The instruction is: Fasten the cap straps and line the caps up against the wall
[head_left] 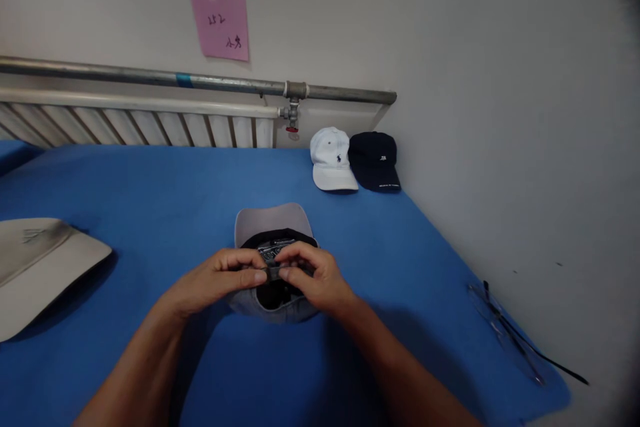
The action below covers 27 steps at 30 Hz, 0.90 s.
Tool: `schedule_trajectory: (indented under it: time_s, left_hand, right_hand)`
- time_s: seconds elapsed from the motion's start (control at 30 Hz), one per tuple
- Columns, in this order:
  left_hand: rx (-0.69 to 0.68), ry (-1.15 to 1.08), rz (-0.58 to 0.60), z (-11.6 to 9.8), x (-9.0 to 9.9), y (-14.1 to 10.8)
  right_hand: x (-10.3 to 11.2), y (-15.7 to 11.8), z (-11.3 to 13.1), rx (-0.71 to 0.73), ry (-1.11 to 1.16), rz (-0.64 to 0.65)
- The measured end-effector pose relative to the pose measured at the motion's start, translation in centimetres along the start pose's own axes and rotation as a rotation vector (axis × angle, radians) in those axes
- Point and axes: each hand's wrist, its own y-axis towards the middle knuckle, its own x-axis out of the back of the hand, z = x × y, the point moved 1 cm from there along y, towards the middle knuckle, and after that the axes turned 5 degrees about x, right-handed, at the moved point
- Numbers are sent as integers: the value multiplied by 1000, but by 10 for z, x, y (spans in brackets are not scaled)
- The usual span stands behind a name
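Note:
A grey baseball cap [274,220] lies upside down on the blue surface, its brim pointing away from me and its dark inside showing. At its back, above the rounded opening, runs the adjustment strap [273,273]. My left hand [227,277] pinches the strap from the left between thumb and forefinger. From the right, my right hand [315,273] pinches the same strap, its thumb and fingertips close to the left thumb. The fingers cover much of the strap, so its fastening cannot be made out.
A white cap [332,159] and a navy cap [374,160] sit side by side at the back right. A beige cap [45,267] lies at the left. Eyeglasses [505,327] rest by the right wall. Behind the blue surface [165,193] are a radiator [195,128] and a metal pipe [225,83].

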Motion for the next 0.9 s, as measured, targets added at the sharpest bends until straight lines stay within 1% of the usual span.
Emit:
schedule_trajectory:
  time_s: [0.07,0.23,0.3,0.37,0.43,0.6,0.73,0.9]
  left_hand:
    - [-4,4,7,1,1,-1]
    - [-25,-3,-12,2,8,-4]
    - [-41,-11,-23,2,11,-6]
    - [-54,-23,-37,2,14,-8]
    - [-61,-43,-51,1,15,-9]
    - [-59,-70,-50,2,17,-10]
    - [-57,-42,-45,5,25,-14]
    - [-30,32,4,4,31,-17]
  right_hand:
    - [3,0,2,61,-48,-3]
    - [9,0,5,217,-262,48]
    - [14,1,5,219,-305,54]
    - [18,1,4,175,-294,37]
    - [23,0,4,104,-223,8]
    - [32,-1,8,-42,86,-63]
    - [40,-2,7,-88,245,-106]
    - [48,-1,0,-128,420,-191]
